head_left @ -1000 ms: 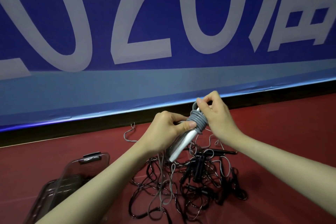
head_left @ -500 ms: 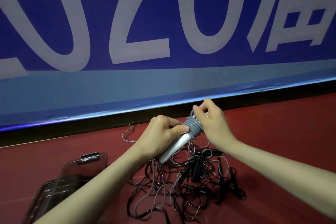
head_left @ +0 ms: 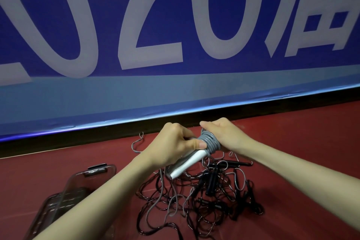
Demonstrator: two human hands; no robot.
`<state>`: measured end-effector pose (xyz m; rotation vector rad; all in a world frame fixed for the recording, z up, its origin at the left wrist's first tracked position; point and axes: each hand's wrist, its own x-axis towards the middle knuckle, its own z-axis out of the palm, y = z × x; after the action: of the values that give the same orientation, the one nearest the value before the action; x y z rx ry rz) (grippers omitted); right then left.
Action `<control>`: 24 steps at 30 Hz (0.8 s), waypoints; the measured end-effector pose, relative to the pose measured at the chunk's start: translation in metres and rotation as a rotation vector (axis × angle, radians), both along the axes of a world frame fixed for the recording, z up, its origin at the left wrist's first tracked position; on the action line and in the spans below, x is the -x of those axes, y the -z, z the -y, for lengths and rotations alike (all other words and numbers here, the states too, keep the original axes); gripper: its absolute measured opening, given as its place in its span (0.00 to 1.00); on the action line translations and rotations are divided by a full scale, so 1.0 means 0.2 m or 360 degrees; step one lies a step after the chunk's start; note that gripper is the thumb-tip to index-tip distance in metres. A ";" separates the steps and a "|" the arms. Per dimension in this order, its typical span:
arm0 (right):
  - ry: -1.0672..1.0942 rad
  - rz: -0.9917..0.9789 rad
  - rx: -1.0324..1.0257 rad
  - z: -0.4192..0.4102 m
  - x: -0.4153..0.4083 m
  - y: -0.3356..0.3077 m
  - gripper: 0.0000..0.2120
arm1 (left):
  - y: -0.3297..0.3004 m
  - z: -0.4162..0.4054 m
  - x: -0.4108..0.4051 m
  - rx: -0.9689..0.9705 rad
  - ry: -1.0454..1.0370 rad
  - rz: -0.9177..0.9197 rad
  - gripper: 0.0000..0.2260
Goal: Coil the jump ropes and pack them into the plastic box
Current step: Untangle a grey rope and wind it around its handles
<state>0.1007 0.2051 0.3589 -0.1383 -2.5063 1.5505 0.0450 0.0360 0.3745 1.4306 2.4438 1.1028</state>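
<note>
My left hand (head_left: 171,146) grips the silver-white handles (head_left: 187,163) of a grey jump rope, thumb pressed against the grey cord coil (head_left: 210,142) wound round their upper end. From the right, my right hand (head_left: 226,134) has its fingers curled over the top of that coil, pinching the cord. A loose tail of grey cord (head_left: 161,197) hangs down to the floor. Below lies a tangled pile of black jump ropes (head_left: 210,200) with black handles. The clear plastic box (head_left: 50,206) sits at the lower left, partly behind my left forearm, its lid (head_left: 93,173) raised.
The floor (head_left: 292,142) is red. A blue banner (head_left: 175,93) with large pale characters stands close behind the ropes, with a black strip at its base. One grey cord end (head_left: 136,144) curls on the floor near that strip.
Both hands and the grey bundle have sunk a little lower and tilted. My right hand has come over the top of the coil, and the handles point further down-left.
</note>
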 end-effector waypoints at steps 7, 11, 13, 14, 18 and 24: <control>-0.0059 -0.0151 0.0314 0.04 -0.03 -0.04 0.21 | -0.03 0.05 0.05 -0.0168 0.0100 0.0613 0.11; 0.0031 -0.0172 0.0683 0.07 -0.02 -0.05 0.20 | 0.02 0.04 0.07 -0.0321 -0.0023 0.0824 0.21; 0.0079 -0.0199 0.0750 0.07 0.00 -0.05 0.18 | 0.08 0.01 0.06 -0.0581 -0.0166 0.1123 0.18; 0.0117 -0.0218 0.0761 0.07 0.01 -0.04 0.17 | 0.11 -0.02 0.05 -0.0731 -0.0189 0.1298 0.16; 0.0340 -0.0276 0.0809 0.04 0.06 -0.02 0.12 | 0.19 -0.14 -0.04 -0.0999 -0.0081 0.1628 0.08; 0.0730 -0.0371 0.0885 -0.06 0.11 -0.02 0.18 | 0.21 -0.19 -0.13 -0.0375 -0.0215 0.1011 0.17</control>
<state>0.0782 0.2163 0.3636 -0.5313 -1.6611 1.8668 0.0717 0.0732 0.3332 0.7807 2.0164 1.6135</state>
